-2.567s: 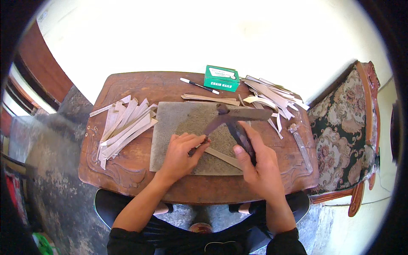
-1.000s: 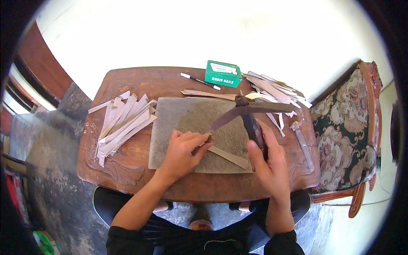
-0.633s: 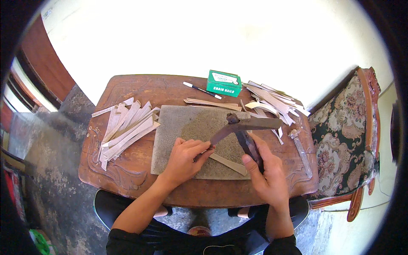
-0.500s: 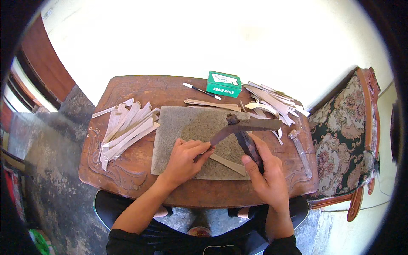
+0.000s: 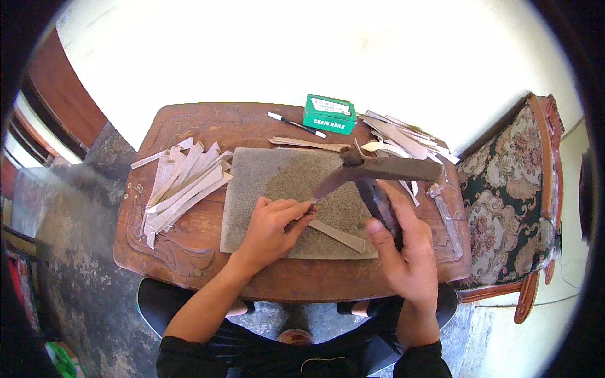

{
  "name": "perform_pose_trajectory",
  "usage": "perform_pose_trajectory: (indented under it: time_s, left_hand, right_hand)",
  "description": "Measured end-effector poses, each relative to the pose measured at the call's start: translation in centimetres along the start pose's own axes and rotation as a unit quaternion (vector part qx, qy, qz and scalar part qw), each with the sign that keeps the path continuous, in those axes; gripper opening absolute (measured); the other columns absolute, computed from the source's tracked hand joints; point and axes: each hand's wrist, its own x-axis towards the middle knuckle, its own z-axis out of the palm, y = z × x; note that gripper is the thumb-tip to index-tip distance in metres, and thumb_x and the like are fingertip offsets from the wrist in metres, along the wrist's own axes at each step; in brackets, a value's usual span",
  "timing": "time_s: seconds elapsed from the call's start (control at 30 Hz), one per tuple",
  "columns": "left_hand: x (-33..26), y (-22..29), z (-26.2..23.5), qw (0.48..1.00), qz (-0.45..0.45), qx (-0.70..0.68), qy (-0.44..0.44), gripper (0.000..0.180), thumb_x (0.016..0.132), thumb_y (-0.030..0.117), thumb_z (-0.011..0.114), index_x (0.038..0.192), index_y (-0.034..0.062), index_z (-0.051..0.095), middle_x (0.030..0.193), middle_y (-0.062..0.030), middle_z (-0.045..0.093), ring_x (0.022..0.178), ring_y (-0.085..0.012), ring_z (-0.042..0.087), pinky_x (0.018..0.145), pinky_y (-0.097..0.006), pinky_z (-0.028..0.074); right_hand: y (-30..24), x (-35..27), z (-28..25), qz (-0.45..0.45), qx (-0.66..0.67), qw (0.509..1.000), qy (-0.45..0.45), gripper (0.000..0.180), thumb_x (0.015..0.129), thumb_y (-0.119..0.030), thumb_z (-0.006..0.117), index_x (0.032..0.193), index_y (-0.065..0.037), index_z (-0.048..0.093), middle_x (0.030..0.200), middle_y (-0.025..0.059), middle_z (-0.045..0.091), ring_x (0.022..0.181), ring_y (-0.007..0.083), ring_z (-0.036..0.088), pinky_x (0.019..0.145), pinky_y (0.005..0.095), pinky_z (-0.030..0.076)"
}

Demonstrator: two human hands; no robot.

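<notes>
Left grip [image 5: 268, 225] closed, thumb and fingertips pinching a short dark tool [image 5: 313, 207]; its lower end is hidden by the fingers; right grip [image 5: 411, 249] closed around the dark handle of a hammer [image 5: 384, 168], thumb lying along the handle; the tapered left end of the hammer head points down toward the top of the dark tool; whether the two touch, cannot tell.

Beneath: a pale strip [image 5: 338, 236] lies on a grey slab [image 5: 252, 183], running from beside the left fingertips toward the slab's lower right corner; slab rests on a carved brown desk [image 5: 302, 283].

Farther out: a loose pile of pale strips [image 5: 186, 186] left of the slab; a few more strips [image 5: 309, 144] along its far edge; a black-and-white pen [image 5: 296, 125] beyond those, near a green box [image 5: 329, 115]; a second pile [image 5: 403, 140] right of the box; a slender greyish object [image 5: 447, 217] near the desk's right edge; past it, a floral-upholstered chair [image 5: 504, 195].
</notes>
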Motion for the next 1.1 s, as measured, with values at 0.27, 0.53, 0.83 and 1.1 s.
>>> perform_pose_trajectory:
  time_s: [0.27,0.53,0.83,1.1]
  left_hand:
    - [0.1,0.1,-0.1,1.0,0.007,0.007,-0.006,0.012,0.089,0.014,0.076,0.099,0.0084,0.074,0.088,-0.0021,0.073,0.063,-0.0155,0.06,0.073,-0.033,0.036]
    - [0.0,0.0,0.0,1.0,-0.006,0.003,-0.016,0.013,0.089,0.014,0.076,0.1,0.0085,0.074,0.091,-0.0021,0.074,0.065,-0.0157,0.062,0.074,-0.033,0.036]
    - [0.0,-0.1,-0.1,1.0,-0.006,0.012,-0.025,0.013,0.09,0.015,0.074,0.101,0.0081,0.074,0.093,-0.003,0.074,0.069,-0.0171,0.063,0.075,-0.033,0.037]
    - [0.1,0.2,-0.3,0.999,-0.015,0.01,-0.029,0.013,0.09,0.014,0.074,0.101,0.0083,0.074,0.092,-0.0034,0.074,0.068,-0.0171,0.063,0.075,-0.033,0.037]
  right_hand:
    - [1.2,-0.4,1.2,0.02,0.001,1.0,-0.009,0.043,0.1,-0.015,0.062,0.14,-0.004,0.051,0.099,0.0265,0.068,0.091,0.045,0.069,0.079,0.043,0.053]
    - [1.3,-0.2,1.0,0.032,-0.002,0.999,-0.028,0.042,0.1,-0.015,0.062,0.139,-0.003,0.051,0.101,0.0278,0.067,0.091,0.0464,0.068,0.079,0.0436,0.053]
    - [1.2,-0.2,1.0,0.039,0.006,0.999,-0.028,0.042,0.1,-0.016,0.062,0.139,-0.003,0.052,0.099,0.0261,0.068,0.089,0.0427,0.07,0.078,0.0424,0.053]
    - [2.7,-0.7,2.0,0.002,0.021,1.0,0.017,0.041,0.101,-0.016,0.061,0.138,-0.002,0.051,0.094,0.0238,0.066,0.079,0.0373,0.068,0.075,0.0406,0.052]
